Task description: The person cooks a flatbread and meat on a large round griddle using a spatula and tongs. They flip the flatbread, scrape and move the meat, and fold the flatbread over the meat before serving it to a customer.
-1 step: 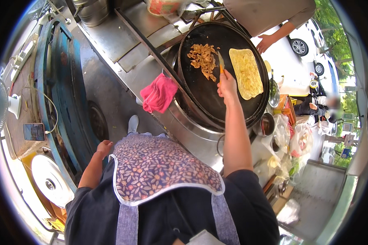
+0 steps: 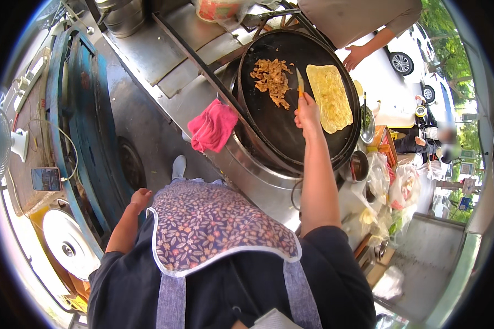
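Note:
My right hand (image 2: 307, 114) grips an orange-handled knife (image 2: 300, 82), its blade over the black round griddle (image 2: 282, 134). Left of the blade lie browned chopped pieces of food (image 2: 270, 81); right of it lies a pale yellow rectangular flatbread (image 2: 329, 98). My left hand (image 2: 140, 197) hangs low by my flowered apron, fingers loosely curled, with no object visible in it. A pink cloth (image 2: 213, 124) hangs from the bar on the griddle's left.
Another person's hand (image 2: 357, 55) reaches near the griddle's upper right. Bags (image 2: 400, 189) and bowls (image 2: 358, 166) stand to the right. A steel counter (image 2: 153, 55) extends upper left; a blue metal frame (image 2: 79, 126), fan (image 2: 0, 145) and phone (image 2: 45, 179) are at left.
The knife and my right hand have shifted slightly to the right, so the blade sits a little apart from the chopped pieces.

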### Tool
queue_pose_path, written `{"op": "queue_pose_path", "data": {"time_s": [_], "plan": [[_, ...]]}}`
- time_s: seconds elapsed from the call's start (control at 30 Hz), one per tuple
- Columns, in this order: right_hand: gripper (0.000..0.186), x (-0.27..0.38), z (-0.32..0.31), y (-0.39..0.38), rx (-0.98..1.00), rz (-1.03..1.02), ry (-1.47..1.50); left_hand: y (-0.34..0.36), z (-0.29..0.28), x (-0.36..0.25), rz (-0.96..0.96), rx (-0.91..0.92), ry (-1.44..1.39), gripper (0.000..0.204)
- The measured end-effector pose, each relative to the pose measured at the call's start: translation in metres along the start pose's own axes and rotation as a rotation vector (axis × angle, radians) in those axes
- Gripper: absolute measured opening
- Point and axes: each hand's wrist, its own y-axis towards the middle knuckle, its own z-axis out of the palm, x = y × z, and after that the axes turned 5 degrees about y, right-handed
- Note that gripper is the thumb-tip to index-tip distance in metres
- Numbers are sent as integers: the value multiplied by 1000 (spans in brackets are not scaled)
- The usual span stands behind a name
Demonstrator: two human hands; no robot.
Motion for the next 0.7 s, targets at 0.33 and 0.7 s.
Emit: {"op": "queue_pose_path", "data": {"time_s": [0.33,0.7], "plan": [[29,-45,-73,14,31,143,-253,23,-7,-41,190,26,-70,38],[39,-64,-147,-94,-15,157,-30,8,-2,-21,106,18,110,36]]}}
